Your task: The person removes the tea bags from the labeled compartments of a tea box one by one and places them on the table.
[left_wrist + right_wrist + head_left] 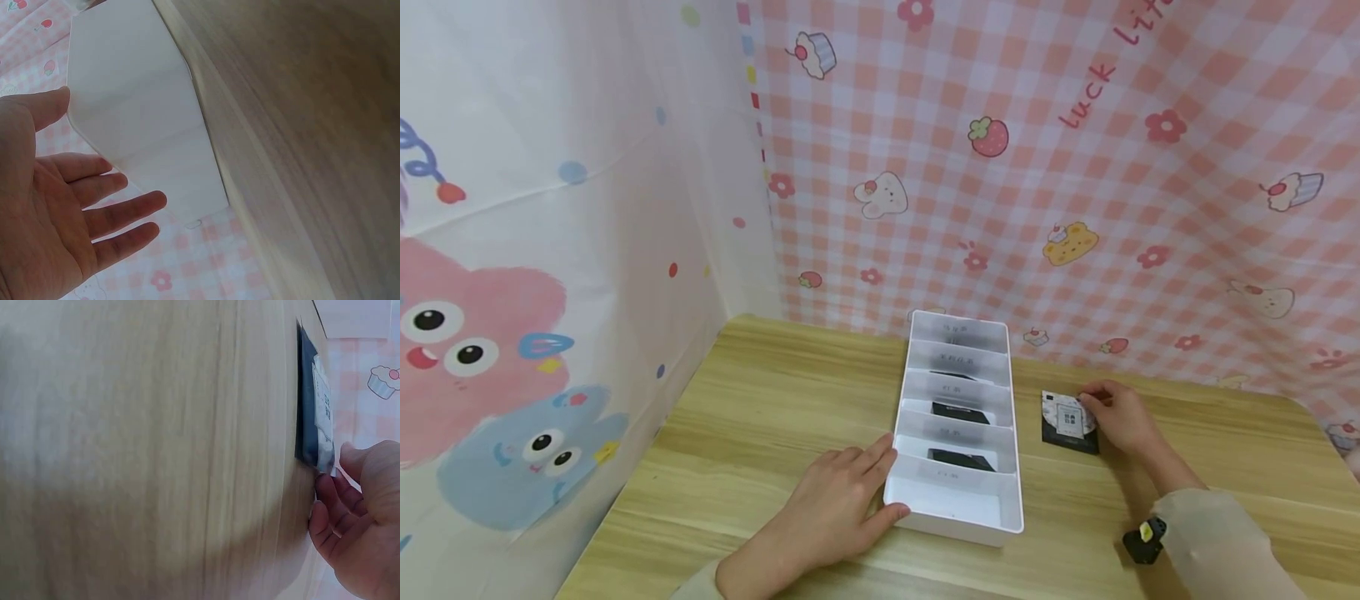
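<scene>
A white organizer box (pixel 1011 500) split into several compartments stands on the table. My left hand (pixel 838 500) rests against its near left side, the thumb at the front corner and the fingers extended along the wall. In the left wrist view, the left hand (pixel 69 212) lies beside the box's plain white wall (pixel 137 106). Right of the box is a flat black-and-white sachet (pixel 1067 423) with a printed label. My right hand (pixel 1123 417) pinches its upper right corner. From the right wrist, the sachet (pixel 309 400) appears edge-on, its end between thumb and fingers of the right hand (pixel 359 512).
Dark packets (pixel 961 459) lie in some middle compartments; the nearest compartment (pixel 951 500) shows a bare white floor. Faint lettering marks the dividers. The wooden table (pixel 775 392) meets a pink checked cloth (pixel 865 242) behind and a white patterned cloth (pixel 647 250) at left.
</scene>
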The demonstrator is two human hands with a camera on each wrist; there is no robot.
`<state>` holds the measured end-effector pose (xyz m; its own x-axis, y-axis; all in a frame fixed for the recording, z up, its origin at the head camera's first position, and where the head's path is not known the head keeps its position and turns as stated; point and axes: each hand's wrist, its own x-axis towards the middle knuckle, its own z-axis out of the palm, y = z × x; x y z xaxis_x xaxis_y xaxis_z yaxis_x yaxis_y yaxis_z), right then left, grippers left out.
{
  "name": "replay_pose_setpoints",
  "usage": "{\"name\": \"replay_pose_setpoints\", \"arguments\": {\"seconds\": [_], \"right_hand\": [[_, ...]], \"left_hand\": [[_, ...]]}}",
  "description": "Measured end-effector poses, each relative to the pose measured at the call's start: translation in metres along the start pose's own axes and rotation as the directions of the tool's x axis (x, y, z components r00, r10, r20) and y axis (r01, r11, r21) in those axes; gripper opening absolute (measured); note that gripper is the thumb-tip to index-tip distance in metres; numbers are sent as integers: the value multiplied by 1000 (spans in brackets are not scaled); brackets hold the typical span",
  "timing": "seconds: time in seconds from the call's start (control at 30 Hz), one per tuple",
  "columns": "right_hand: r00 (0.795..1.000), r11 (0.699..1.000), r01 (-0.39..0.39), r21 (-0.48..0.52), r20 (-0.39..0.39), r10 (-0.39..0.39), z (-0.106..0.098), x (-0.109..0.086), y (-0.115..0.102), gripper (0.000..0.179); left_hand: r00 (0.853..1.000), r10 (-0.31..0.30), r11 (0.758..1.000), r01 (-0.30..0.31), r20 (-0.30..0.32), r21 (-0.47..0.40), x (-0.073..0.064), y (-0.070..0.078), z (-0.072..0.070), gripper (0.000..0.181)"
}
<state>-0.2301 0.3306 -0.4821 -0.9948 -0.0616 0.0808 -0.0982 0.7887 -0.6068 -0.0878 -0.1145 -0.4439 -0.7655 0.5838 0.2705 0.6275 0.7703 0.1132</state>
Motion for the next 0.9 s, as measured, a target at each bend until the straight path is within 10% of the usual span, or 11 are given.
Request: {"name": "replay_pose_setpoints", "arguments": {"seconds": [0.9], "right_hand": [[990,995,98,-17,-104,-100,-44,-31,-33,38]], "left_hand": [[1000,-9,1000,9,18,-16,0,0,0,68]]}}
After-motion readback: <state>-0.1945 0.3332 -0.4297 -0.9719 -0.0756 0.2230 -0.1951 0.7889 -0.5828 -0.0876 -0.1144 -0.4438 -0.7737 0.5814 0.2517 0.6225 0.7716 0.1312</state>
